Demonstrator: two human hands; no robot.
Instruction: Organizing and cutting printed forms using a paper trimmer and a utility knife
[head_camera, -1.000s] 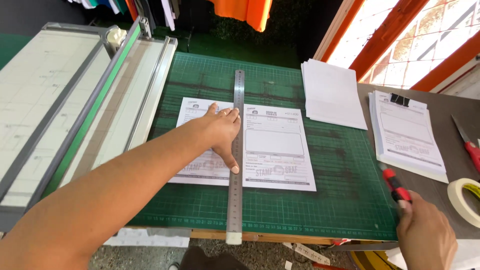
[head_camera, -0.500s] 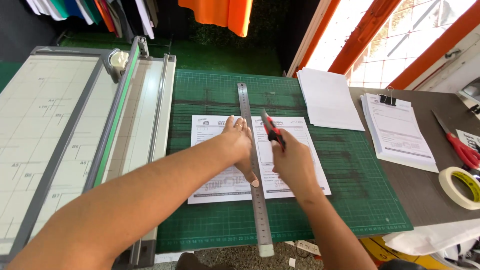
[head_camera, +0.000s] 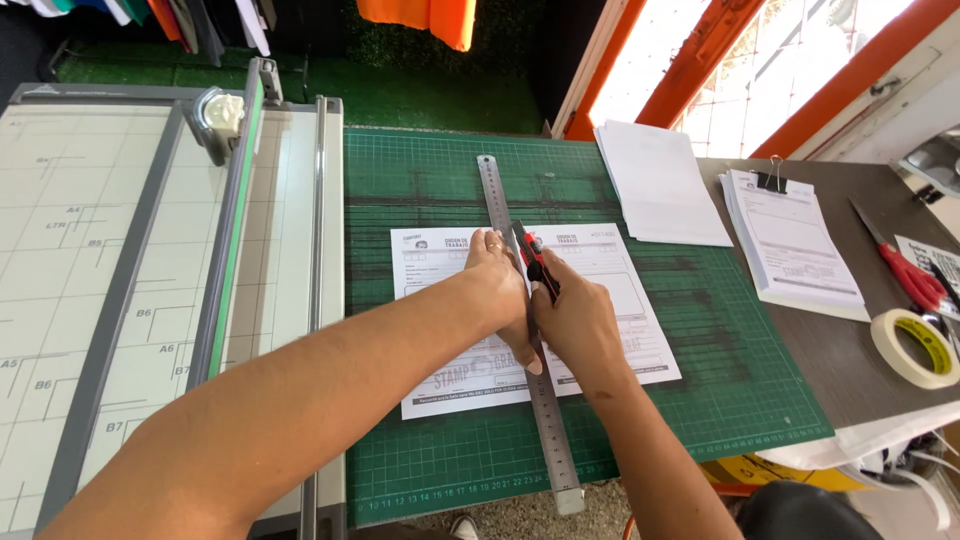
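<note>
A printed paper sheet (head_camera: 430, 270) lies on the green cutting mat (head_camera: 420, 180). A long steel ruler (head_camera: 553, 440) runs down the sheet's middle. My left hand (head_camera: 497, 285) presses flat on the ruler and the paper. My right hand (head_camera: 577, 320) is just right of the ruler, shut on a red and black utility knife (head_camera: 534, 258). The knife's tip rests against the ruler's right edge near the top of the sheet.
A large grey paper trimmer (head_camera: 130, 290) stands to the left of the mat. A stack of white paper (head_camera: 660, 185) and a clipped stack of forms (head_camera: 790, 240) lie to the right, with red scissors (head_camera: 915, 280) and a roll of tape (head_camera: 915, 345).
My right hand came from the table's right edge with the knife to the ruler. It has since settled against the ruler's edge. My left hand stayed on the ruler.
</note>
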